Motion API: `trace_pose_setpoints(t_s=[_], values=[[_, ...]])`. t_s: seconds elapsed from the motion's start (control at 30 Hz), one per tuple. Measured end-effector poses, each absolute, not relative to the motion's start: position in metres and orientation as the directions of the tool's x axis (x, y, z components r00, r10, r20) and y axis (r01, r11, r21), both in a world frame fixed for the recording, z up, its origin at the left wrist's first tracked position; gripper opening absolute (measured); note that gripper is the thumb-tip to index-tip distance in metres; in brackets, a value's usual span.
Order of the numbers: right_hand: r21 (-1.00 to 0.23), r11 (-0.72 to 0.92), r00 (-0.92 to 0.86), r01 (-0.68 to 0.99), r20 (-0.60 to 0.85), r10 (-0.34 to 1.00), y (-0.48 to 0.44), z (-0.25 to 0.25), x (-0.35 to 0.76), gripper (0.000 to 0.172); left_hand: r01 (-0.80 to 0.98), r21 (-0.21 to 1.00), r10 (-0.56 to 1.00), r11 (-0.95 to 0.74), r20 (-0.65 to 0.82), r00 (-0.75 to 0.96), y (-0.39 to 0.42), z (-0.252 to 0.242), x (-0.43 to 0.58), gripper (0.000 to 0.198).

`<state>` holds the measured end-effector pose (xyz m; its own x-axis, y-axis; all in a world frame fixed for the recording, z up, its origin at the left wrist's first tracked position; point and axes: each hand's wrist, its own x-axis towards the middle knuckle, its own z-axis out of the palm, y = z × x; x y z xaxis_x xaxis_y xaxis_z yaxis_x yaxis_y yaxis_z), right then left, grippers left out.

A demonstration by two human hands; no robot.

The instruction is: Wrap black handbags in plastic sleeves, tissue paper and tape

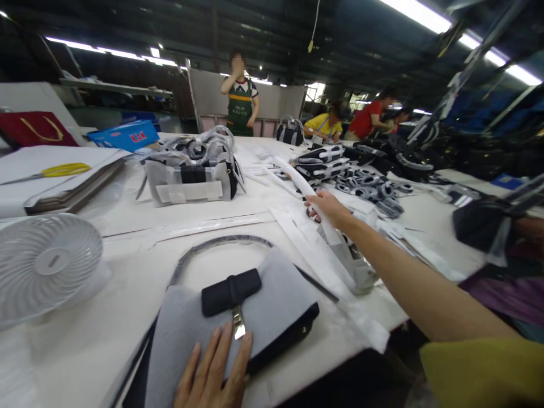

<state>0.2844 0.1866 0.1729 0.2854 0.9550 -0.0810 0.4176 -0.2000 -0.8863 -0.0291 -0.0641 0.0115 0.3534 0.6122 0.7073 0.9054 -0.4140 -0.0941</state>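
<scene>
A grey felt handbag (272, 306) with a black clasp tab (230, 292) and a curved handle lies flat on the white table near me. My left hand (212, 374) rests flat on its lower edge, fingers stretched out. My right hand (325, 207) reaches far across the table and is closed around a long white paper strip (297, 181), lifting it. More white strips (314, 249) lie under my right forearm.
A white desk fan (46, 266) stands at the left. A wrapped grey bag (191, 178), stacked boards with yellow scissors (63, 170), a blue box (125, 136) and piles of straps (369, 187) lie farther back. Other people work at the table's far end.
</scene>
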Motion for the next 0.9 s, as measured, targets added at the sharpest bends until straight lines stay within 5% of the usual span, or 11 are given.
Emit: trace_pose_setpoints(t_s=[0.17, 0.33, 0.53, 0.67, 0.9], values=[[-0.974, -0.222, 0.253, -0.032, -0.223, 0.941, 0.079, 0.188, 0.294, 0.038, 0.907, -0.047, 0.671, -0.418, 0.657, 0.343, -0.071, 0.029, -0.025, 0.061], [-0.847, -0.213, 0.301, -0.486, -0.391, 0.870, -0.036, 0.157, 0.284, 0.017, 0.907, -0.065, 0.667, -0.416, 0.657, 0.353, -0.072, 0.047, -0.023, 0.059], [-0.853, -0.286, 0.168, -0.437, -0.389, 0.906, -0.128, 0.098, 0.236, 0.028, 0.902, -0.060, 0.855, -0.427, 0.296, 0.425, -0.072, 0.096, -0.021, 0.045], [-0.790, -0.258, 0.151, -0.556, -0.402, 0.903, -0.150, 0.079, 0.191, 0.032, 0.874, 0.029, 0.874, -0.486, 0.047, 0.484, -0.063, 0.134, -0.021, 0.047], [-0.575, -0.482, -0.179, -0.661, -0.503, 0.846, -0.122, 0.075, 0.100, 0.041, 0.824, 0.030, 0.817, -0.566, -0.113, 0.566, -0.050, 0.176, -0.018, 0.039]])
